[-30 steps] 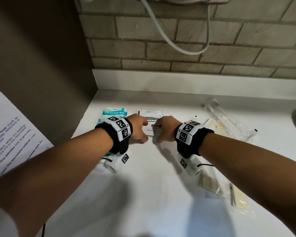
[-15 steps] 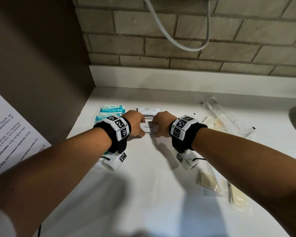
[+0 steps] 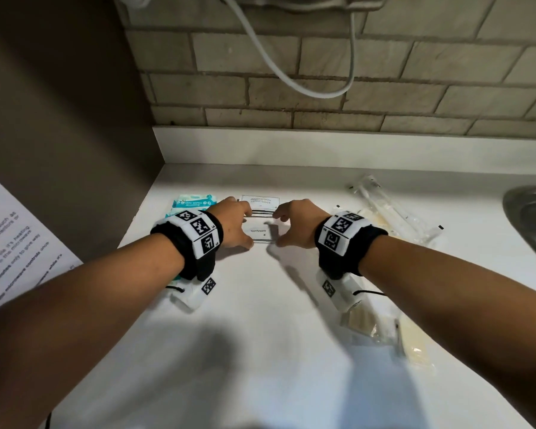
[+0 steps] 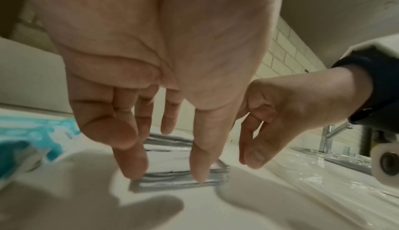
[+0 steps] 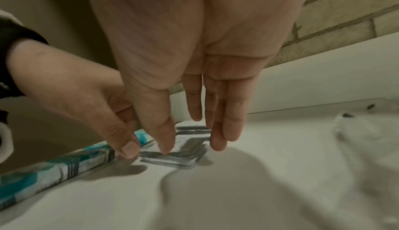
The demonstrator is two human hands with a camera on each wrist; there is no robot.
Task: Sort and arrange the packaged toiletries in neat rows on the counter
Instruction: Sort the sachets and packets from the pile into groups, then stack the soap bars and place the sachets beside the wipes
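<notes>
A small stack of white toothpaste sachets (image 3: 260, 233) lies on the white counter (image 3: 260, 335), just in front of a shampoo-with-conditioner sachet (image 3: 260, 200). My left hand (image 3: 248, 228) flanks the stack's left side. Its straight fingers point down, thumb tip and fingertips (image 4: 199, 174) touching the stack (image 4: 172, 179) at its edges. My right hand (image 3: 278, 228) flanks the right side in the same way. Its thumb tip rests on the near edge and its fingers (image 5: 218, 140) stand by the stack (image 5: 170, 158). A teal wet-wipes pack (image 3: 192, 202) lies to the left.
Clear toothbrush packs (image 3: 390, 209) lie at the back right, and pale packets (image 3: 412, 345) lie by my right forearm. A steel sink (image 3: 529, 212) cuts in at the right edge. A brown side wall (image 3: 59, 150) and a tiled wall with a hanging cable (image 3: 307, 88) bound the corner.
Both hands have slid a little toward the wall with the stack and eased slightly apart, so the toothpaste label shows between them.
</notes>
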